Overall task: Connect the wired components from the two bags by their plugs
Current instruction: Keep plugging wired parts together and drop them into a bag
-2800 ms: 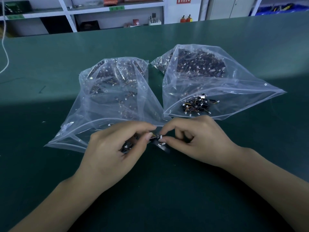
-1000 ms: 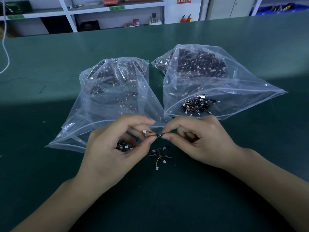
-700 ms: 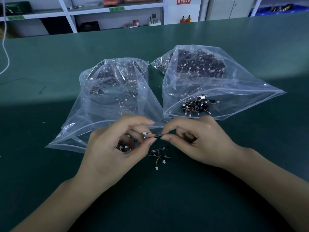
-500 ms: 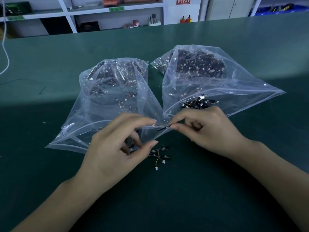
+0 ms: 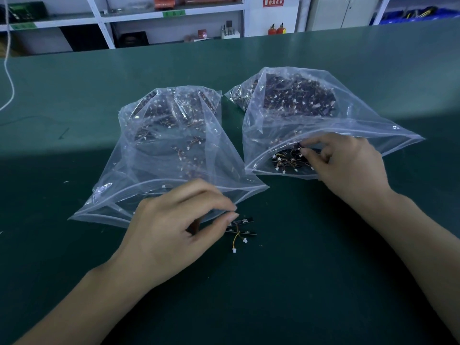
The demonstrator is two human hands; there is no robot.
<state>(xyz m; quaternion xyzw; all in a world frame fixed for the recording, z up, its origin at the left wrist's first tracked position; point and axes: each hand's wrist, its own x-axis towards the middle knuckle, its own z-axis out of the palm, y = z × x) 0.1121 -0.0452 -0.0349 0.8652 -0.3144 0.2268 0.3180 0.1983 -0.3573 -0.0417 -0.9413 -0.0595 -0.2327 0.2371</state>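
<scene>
Two clear plastic bags of small black wired components lie open towards me on the green table: the left bag (image 5: 159,165) and the right bag (image 5: 353,120). My right hand (image 5: 348,168) reaches into the right bag's mouth. Its thumb and forefinger pinch a small dark wired component (image 5: 299,147) above a loose cluster of parts (image 5: 288,161). My left hand (image 5: 171,230) rests curled at the left bag's mouth, thumb and forefinger tips close together. Beside its thumb lie two black strips (image 5: 241,226) with orange wires and white plugs (image 5: 234,250). Whether this hand holds anything is hidden.
A white cable (image 5: 10,78) hangs down at the far left onto the table. Shelving (image 5: 174,13) and cabinets stand behind the table's far edge. The green mat (image 5: 298,282) stretches between my forearms.
My hands have parted. The right hand has moved right and away into the right bag's mouth. The left hand has dropped towards the two strips that were laid on the table earlier.
</scene>
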